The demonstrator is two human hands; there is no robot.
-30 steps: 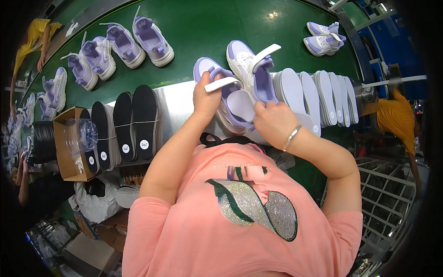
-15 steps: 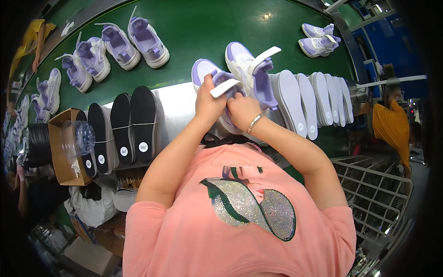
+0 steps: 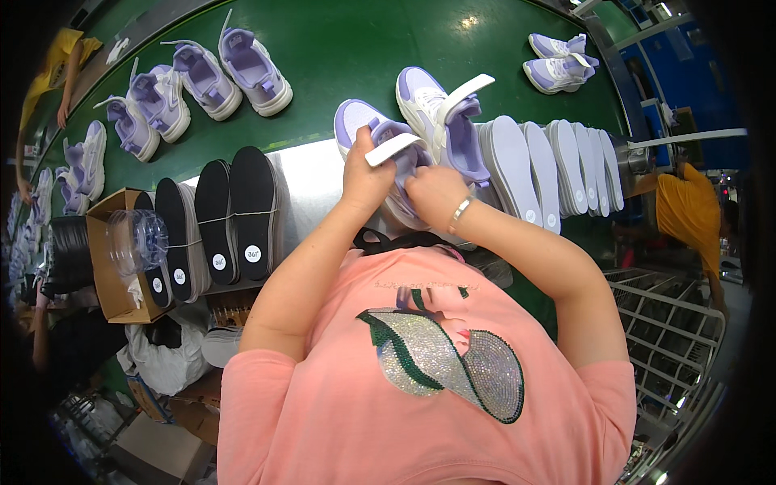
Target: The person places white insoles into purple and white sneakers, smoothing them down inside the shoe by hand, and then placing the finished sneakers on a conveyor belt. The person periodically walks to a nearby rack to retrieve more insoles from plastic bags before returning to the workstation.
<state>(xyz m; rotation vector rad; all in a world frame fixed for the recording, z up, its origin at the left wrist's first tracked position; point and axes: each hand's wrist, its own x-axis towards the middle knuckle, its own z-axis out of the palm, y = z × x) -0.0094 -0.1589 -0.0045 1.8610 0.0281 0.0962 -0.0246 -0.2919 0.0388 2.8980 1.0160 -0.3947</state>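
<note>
A lavender-and-white sneaker [image 3: 350, 118] is in my hands, its toe pointing away from me. My left hand [image 3: 369, 175] grips its left side, with the thumb up by the loose white strap [image 3: 394, 149]. The curled fingers of my right hand [image 3: 438, 196] reach into the shoe's opening at the heel end; their tips are hidden, and so is whatever they hold. Just right of it stands a matching sneaker [image 3: 420, 87] with its strap sticking up. Pale insoles [image 3: 512, 166] stand in a row beside that shoe, close to my right hand.
Black insoles [image 3: 257, 194] tied in stacks stand at left, beside a cardboard box [image 3: 103, 275] holding clear plastic. More sneakers [image 3: 255, 71] rest on the green table [image 3: 347, 40], with another pair [image 3: 559, 63] far right. A wire rack [image 3: 663, 323] stands at lower right. Other people work at both sides.
My right hand has shifted slightly right and toward me, its wrist turning, with the fingers still in the shoe opening. My left hand keeps its hold on the sneaker.
</note>
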